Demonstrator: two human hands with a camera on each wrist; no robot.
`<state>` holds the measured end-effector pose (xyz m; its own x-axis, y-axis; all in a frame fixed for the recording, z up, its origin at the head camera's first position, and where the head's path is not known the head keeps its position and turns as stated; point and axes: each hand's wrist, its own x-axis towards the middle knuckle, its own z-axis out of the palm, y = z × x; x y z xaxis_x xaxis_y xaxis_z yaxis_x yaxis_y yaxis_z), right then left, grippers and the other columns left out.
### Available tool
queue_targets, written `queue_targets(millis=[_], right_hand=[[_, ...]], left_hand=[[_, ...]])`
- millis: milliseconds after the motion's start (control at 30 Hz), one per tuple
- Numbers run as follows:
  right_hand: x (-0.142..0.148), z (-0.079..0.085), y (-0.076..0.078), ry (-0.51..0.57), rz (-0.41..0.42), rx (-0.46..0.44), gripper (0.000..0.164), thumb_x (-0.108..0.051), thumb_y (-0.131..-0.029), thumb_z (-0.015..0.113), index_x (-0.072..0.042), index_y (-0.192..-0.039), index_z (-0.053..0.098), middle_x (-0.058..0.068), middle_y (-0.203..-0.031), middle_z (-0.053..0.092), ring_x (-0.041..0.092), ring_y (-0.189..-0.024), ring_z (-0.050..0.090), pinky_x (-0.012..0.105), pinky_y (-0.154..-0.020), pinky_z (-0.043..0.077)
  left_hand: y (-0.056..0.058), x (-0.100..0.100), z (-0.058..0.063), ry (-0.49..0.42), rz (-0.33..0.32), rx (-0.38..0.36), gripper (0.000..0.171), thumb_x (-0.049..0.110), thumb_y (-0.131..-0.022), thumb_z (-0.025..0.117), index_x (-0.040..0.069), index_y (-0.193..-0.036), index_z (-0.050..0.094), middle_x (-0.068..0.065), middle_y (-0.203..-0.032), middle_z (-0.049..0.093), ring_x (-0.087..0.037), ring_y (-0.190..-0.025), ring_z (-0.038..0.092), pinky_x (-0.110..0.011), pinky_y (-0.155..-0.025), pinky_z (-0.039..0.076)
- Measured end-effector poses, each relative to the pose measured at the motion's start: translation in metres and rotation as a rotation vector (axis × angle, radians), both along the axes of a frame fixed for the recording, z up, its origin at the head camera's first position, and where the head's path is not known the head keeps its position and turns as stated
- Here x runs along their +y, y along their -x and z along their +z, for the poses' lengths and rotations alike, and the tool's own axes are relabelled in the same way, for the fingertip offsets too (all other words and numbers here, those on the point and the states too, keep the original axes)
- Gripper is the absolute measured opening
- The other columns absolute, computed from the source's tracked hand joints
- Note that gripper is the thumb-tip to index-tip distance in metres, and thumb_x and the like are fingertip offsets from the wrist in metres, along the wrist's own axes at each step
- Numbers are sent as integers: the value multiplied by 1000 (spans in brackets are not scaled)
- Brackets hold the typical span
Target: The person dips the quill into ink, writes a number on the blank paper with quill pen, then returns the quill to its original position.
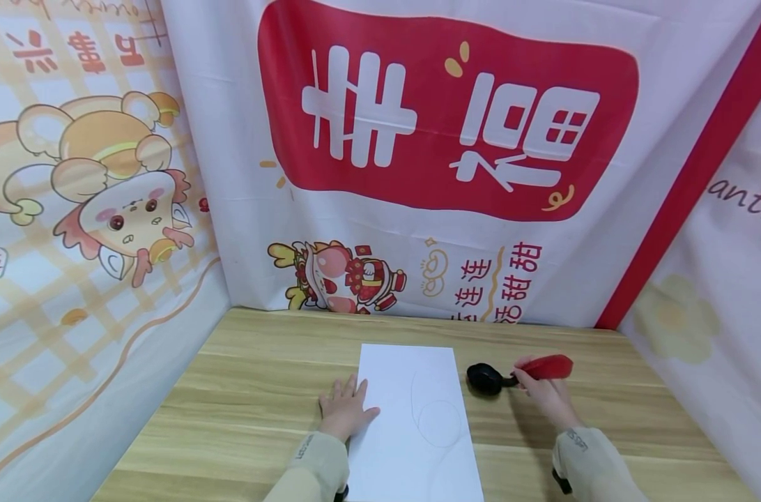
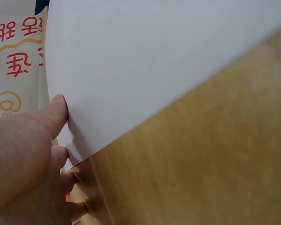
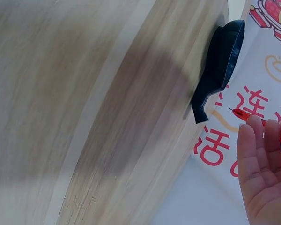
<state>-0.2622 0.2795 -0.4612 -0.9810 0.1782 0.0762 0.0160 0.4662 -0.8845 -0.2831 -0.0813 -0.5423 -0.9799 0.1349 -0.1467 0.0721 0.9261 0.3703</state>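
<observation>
Two hands work at a wooden counter [image 1: 242, 390] in the lower half of the head view. Nearest, lower centre, the left hand [image 1: 346, 411] lies flat with fingers straight and relaxed, pressing the left edge of a white sheet of paper [image 1: 412, 418]; the left wrist view shows its thumb touching that edge. A faint pencilled oval shows on the sheet. To the lower right, the right hand [image 1: 543, 394] pinches a red pen-like tool [image 1: 546, 366] between its fingers, its tip beside a black spoon-shaped dish [image 1: 483, 378] resting on the counter just right of the paper. Farther back, printed red and white cloth banners [image 1: 449, 139] wall the counter in. Judged from this, the step goes best if the left hand holds the sheet firmly flat while the right hand brings the tip across without nudging the dish.
</observation>
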Motion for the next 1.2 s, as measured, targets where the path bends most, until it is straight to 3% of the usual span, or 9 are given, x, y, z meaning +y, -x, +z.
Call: queue_targets(millis=[100, 300, 400, 567, 667, 867, 1100, 1200], right_hand=[[2, -2, -1, -17, 19, 49, 20, -8, -90, 57, 7, -103, 58, 9, -77, 62, 23, -70, 59, 28, -59, 50], [4, -7, -5, -57, 105, 277, 8, 6, -84, 61, 7, -93, 62, 13, -79, 62, 12, -64, 56, 21, -55, 48], [5, -8, -7, -79, 118, 326, 11, 5, -83, 63, 7, -94, 63, 17, -86, 63, 10, -70, 57, 18, -59, 48], [10, -11, -6, -181, 166, 409, 11, 6, -81, 65, 4, -93, 65, 17, -91, 64, 19, -82, 60, 11, -70, 44], [11, -10, -7, -275, 181, 400, 13, 6, -81, 65, 3, -93, 66, 15, -91, 65, 25, -85, 60, 17, -75, 46], [15, -10, -6, -380, 210, 320, 19, 5, -82, 63, 6, -100, 64, 15, -96, 65, 30, -89, 60, 45, -79, 49], [16, -17, -5, -581, 290, 405, 26, 9, -77, 66, 1, -102, 65, 13, -93, 66, 21, -79, 63, 38, -68, 53], [17, -20, -5, -639, 297, 447, 27, 9, -74, 69, 1, -100, 66, 13, -93, 66, 23, -80, 63, 40, -68, 53]], left_hand=[[-1, 0, 2, -5, 0, 3, 68, 50, -89, 52, 11, -143, 35, -15, -151, 17, -44, -134, 6, -70, -97, 1], [-3, 0, 2, -10, -7, 28, 68, 49, -89, 52, 11, -142, 35, -15, -150, 18, -44, -134, 6, -70, -97, 2], [-4, 0, 2, -6, -8, 29, 68, 49, -89, 52, 11, -143, 35, -15, -150, 18, -44, -134, 6, -69, -97, 2], [-6, 1, 6, -15, -3, 20, 67, 47, -89, 53, 10, -143, 34, -16, -150, 18, -44, -134, 5, -69, -98, 2], [-6, 1, 5, -18, -1, 16, 68, 48, -89, 53, 11, -143, 34, -15, -150, 18, -44, -134, 5, -69, -98, 2], [-2, 0, 1, -18, -2, 17, 68, 49, -89, 52, 11, -143, 34, -15, -150, 17, -44, -134, 5, -70, -97, 1], [-1, -1, -1, -15, -4, 26, 68, 49, -89, 52, 11, -143, 34, -15, -150, 17, -44, -134, 6, -70, -97, 1], [-2, 0, -1, -20, -6, 27, 67, 48, -89, 52, 10, -143, 35, -16, -150, 16, -45, -134, 6, -70, -97, 1]])
